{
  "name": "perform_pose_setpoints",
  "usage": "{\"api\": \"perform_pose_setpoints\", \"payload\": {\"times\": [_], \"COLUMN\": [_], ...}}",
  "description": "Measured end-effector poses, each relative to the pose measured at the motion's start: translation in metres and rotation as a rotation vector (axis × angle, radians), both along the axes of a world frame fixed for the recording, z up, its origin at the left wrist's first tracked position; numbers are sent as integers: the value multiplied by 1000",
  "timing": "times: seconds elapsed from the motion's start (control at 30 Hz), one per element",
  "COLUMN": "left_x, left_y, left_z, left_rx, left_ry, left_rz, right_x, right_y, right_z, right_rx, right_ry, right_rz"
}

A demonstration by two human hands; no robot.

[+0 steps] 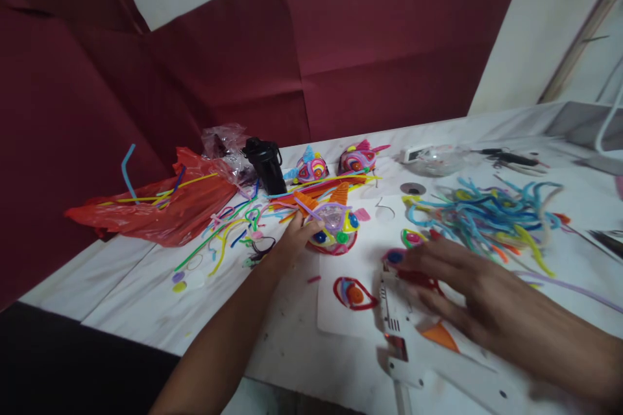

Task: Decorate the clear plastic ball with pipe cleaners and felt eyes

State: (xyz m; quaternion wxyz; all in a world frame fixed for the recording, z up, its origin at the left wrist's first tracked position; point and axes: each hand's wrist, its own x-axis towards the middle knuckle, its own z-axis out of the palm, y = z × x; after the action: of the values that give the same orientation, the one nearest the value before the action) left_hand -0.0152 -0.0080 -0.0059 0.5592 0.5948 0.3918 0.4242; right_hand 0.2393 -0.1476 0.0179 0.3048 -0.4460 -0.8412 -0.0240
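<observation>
A colorful cat-like mask (pixel 333 224) with orange ears, blue button eyes and a green nose sits at the middle of the table. My left hand (pixel 298 233) grips its left edge, thumb and fingers closed by the orange ear. My right hand (pixel 452 279), slightly blurred, reaches over a white glue gun (pixel 402 331); its fingertips are around a red looped piece with a blue button (pixel 395 257). What exactly they pinch is partly hidden. A red eye-shaped piece with an orange button (pixel 355 294) lies on white paper (pixel 335 321). A smaller eye-shaped piece (pixel 413 238) lies just beyond my right fingers.
Blue and yellow pipe cleaners (pixel 477 214) are heaped at the right. Two decorated pieces (pixel 311 168) stand at the back near a black bottle (pixel 267 165). A red plastic bag (pixel 165 207) and scattered pipe cleaners cover the left. Orange felt (pixel 440 336) lies beside the glue gun.
</observation>
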Motion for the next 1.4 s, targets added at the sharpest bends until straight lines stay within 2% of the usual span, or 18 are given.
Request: {"api": "perform_pose_setpoints", "payload": {"times": [0.07,0.2,0.33,0.5,0.67,1.07,1.4], "left_x": [0,0,0,2,1,3,2], "left_y": [1,1,0,-1,1,-3,-2], "left_z": [-1,-3,-2,1,-1,5,2], "left_rx": [-8,-22,-11,-10,-4,-11,-38], "left_ry": [-22,-49,-61,-39,-36,-28,-7], "left_rz": [-13,-28,-31,-28,-50,-56,-34], "right_x": [-6,-20,-31,-41,-51,-56,-58], "right_y": [25,72,92,94,96,96,95], "right_z": [3,-6,-10,-5,1,-8,-11], "right_rx": [-83,-133,-158,-223,-249,-167,-81], "right_ry": [130,331,404,491,469,485,416], "right_rz": [-57,-80,-53,-119,-210,-216,-233]}}
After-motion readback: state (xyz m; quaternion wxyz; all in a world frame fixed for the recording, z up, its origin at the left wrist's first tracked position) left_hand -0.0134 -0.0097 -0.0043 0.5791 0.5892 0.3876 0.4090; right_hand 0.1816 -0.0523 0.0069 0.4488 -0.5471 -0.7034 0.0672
